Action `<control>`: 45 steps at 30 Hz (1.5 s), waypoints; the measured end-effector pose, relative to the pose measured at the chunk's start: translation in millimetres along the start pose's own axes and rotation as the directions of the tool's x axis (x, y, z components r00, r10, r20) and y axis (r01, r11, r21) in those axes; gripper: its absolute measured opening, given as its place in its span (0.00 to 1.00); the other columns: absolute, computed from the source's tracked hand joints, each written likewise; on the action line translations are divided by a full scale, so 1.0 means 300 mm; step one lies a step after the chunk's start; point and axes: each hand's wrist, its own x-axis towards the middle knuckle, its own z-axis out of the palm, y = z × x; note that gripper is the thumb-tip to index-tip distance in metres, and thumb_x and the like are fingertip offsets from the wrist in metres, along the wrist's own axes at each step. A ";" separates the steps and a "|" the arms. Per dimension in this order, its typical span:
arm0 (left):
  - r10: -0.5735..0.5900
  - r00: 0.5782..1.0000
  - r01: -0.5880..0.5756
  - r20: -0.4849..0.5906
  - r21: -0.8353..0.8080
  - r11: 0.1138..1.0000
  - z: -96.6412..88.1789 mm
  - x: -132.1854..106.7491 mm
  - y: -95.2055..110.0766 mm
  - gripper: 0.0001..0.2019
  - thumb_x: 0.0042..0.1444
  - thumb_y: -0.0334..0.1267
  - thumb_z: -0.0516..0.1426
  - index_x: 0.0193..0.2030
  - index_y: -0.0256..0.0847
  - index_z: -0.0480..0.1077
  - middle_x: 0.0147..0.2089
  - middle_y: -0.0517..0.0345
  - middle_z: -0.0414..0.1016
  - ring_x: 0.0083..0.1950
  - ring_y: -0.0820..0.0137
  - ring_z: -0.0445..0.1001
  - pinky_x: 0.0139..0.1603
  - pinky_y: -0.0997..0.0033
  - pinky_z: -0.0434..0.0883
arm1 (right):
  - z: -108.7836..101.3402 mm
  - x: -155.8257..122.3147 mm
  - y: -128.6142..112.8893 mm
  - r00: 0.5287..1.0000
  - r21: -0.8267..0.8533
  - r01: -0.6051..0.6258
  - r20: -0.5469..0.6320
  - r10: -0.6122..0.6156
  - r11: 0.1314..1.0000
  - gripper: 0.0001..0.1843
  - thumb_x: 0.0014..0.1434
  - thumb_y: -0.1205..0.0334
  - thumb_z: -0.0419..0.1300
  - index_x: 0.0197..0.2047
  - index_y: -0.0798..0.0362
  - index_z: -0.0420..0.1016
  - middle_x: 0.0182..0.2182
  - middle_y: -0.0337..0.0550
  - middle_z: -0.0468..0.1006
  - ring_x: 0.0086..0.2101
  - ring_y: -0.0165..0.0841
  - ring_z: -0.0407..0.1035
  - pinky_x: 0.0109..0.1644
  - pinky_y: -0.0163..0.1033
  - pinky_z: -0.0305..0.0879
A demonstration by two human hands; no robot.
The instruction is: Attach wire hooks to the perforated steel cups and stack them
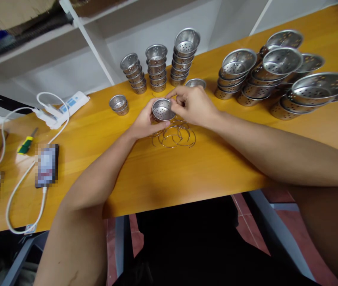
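My left hand (143,123) cups a small perforated metal strainer cup (162,109) from the left, just above the yellow table (187,174). My right hand (193,104) pinches the cup's right rim, fingers curled; whether it also holds a wire is hidden. Under both hands lies a heap of thin wire rings (175,135). A single cup (119,104) stands to the left and another cup (195,83) just behind my right hand.
Three stacks of small cups (157,67) stand at the back. Stacks of wider strainer bowls (276,71) fill the back right. At the left lie a power strip (64,107), a white cable (17,190), a phone (47,165) and a green-handled screwdriver (26,143).
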 end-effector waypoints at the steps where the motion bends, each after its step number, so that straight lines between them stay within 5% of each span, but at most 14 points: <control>1: 0.013 1.000 -0.013 0.000 0.030 0.999 0.004 -0.001 0.003 0.59 0.63 0.83 0.79 0.87 0.50 0.69 0.80 0.41 0.84 0.79 0.45 0.89 0.86 0.38 0.86 | 0.005 -0.003 -0.004 1.000 0.014 -0.001 -0.004 0.001 1.000 0.13 0.83 0.45 0.76 0.59 0.44 0.91 0.26 0.35 0.71 0.31 0.42 0.70 0.49 0.54 0.78; 12: -0.004 0.998 0.010 -0.066 0.087 0.996 0.040 0.004 0.035 0.52 0.62 0.82 0.81 0.76 0.45 0.77 0.65 0.48 0.91 0.63 0.54 0.93 0.75 0.43 0.89 | 0.072 0.006 -0.003 1.000 0.339 0.019 -0.022 -0.012 0.941 0.09 0.76 0.56 0.75 0.56 0.48 0.91 0.31 0.39 0.78 0.32 0.39 0.72 0.42 0.49 0.77; 21: -0.115 0.977 0.140 -0.177 0.139 0.980 0.062 0.009 0.091 0.52 0.52 0.84 0.84 0.67 0.45 0.82 0.57 0.52 0.91 0.54 0.58 0.90 0.63 0.51 0.90 | 0.125 0.007 0.019 0.993 0.305 0.029 -0.120 0.008 0.952 0.06 0.73 0.57 0.76 0.50 0.48 0.91 0.33 0.42 0.81 0.33 0.39 0.73 0.42 0.49 0.80; 26: -0.154 0.984 0.151 -0.094 -0.040 0.988 0.045 0.016 0.095 0.48 0.57 0.84 0.82 0.62 0.44 0.81 0.55 0.53 0.90 0.54 0.60 0.90 0.59 0.54 0.90 | 0.045 0.019 0.009 0.994 0.462 0.004 0.095 -0.055 0.887 0.15 0.79 0.46 0.79 0.54 0.50 0.92 0.33 0.42 0.85 0.30 0.34 0.72 0.34 0.41 0.73; 31: -0.241 0.970 0.231 -0.039 -0.179 0.957 0.011 0.017 0.087 0.46 0.56 0.80 0.84 0.62 0.45 0.83 0.55 0.54 0.89 0.53 0.62 0.88 0.59 0.56 0.87 | -0.049 0.042 0.027 0.917 0.612 -0.120 0.371 -0.149 0.782 0.33 0.70 0.30 0.90 0.53 0.49 0.88 0.35 0.39 0.88 0.23 0.28 0.70 0.25 0.36 0.63; 37: -0.143 0.990 0.142 0.004 -0.137 0.980 0.003 0.010 0.052 0.53 0.50 0.79 0.87 0.69 0.46 0.79 0.64 0.50 0.89 0.63 0.56 0.90 0.69 0.49 0.87 | -0.028 0.041 0.033 0.915 0.653 -0.156 0.379 -0.140 0.741 0.40 0.64 0.24 0.93 0.46 0.47 0.81 0.28 0.35 0.84 0.22 0.30 0.73 0.25 0.36 0.66; 45: -0.101 0.994 0.101 -0.032 -0.023 0.995 0.008 0.003 0.043 0.51 0.57 0.82 0.82 0.70 0.47 0.77 0.64 0.48 0.90 0.63 0.54 0.92 0.69 0.48 0.89 | -0.020 0.037 0.029 0.928 0.607 -0.157 0.360 -0.093 0.779 0.42 0.60 0.19 0.93 0.45 0.45 0.82 0.28 0.38 0.85 0.25 0.35 0.77 0.27 0.40 0.70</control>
